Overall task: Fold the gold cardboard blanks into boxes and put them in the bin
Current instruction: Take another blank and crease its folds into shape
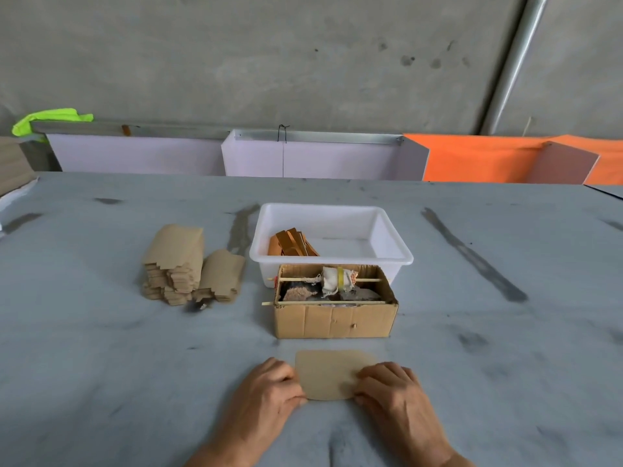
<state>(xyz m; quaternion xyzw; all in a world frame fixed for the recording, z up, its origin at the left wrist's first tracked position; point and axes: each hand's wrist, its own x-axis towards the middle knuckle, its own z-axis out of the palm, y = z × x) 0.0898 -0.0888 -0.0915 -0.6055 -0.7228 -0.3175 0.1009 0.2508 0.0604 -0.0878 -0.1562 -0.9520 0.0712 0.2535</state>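
Note:
A flat tan cardboard blank (328, 372) lies on the grey table close to me. My left hand (269, 396) holds its left edge with curled fingers. My right hand (391, 392) holds the right edge the same way. A stack of flat blanks (175, 264) stands at the left, with a smaller pile (220, 276) leaning beside it. The white plastic bin (387, 227) sits at the table's middle and holds several folded gold boxes (291, 244) in its left corner.
An open brown carton (333, 320) with rags and two thin sticks across its top stands between the bin and my hands. Lilac and orange panels (472, 160) line the table's far edge. A neon yellow cloth (50, 119) hangs at the far left.

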